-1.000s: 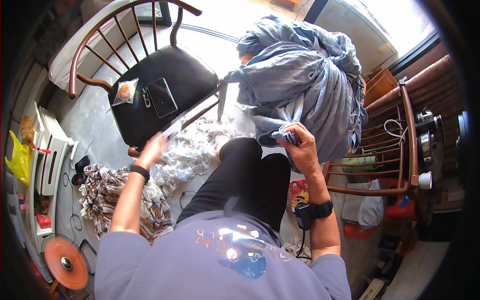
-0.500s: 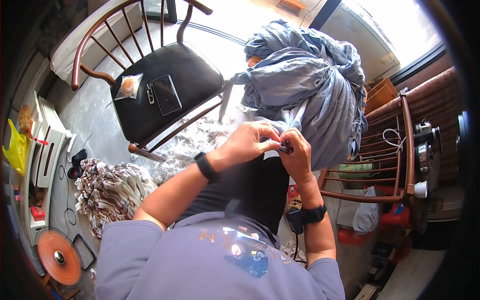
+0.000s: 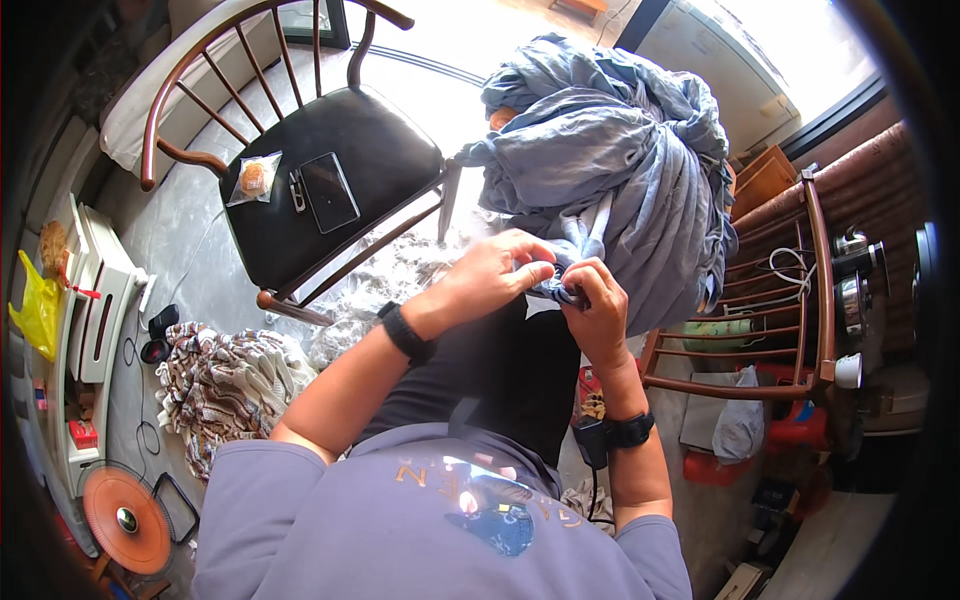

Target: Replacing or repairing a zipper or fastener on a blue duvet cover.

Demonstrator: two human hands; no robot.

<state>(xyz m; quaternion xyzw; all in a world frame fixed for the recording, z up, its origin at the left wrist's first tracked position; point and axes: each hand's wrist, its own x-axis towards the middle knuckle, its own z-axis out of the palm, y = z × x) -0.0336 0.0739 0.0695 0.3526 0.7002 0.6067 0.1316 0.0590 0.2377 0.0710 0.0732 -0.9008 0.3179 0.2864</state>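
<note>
A large heap of blue-grey fabric lies draped over something ahead of me, gathered into folds. One bunched end of it reaches down to my hands. My left hand pinches this gathered cloth from the left, thumb and fingers close together. On the other side my right hand grips the same bit of cloth with bent fingers. A small dark strip or seam shows between the two hands, too small to make out. Both hands are held above my dark-trousered lap.
To the left stands a wooden chair with a black seat, bearing a tablet and a wrapped bun. White fluff covers the floor beside it. A striped cloth and an orange fan are lower left. Another wooden chair stands right.
My hands have shifted slightly, and more of the bunched blue-grey cloth now shows between them. The view has tilted a little; the surrounding things stay put.
</note>
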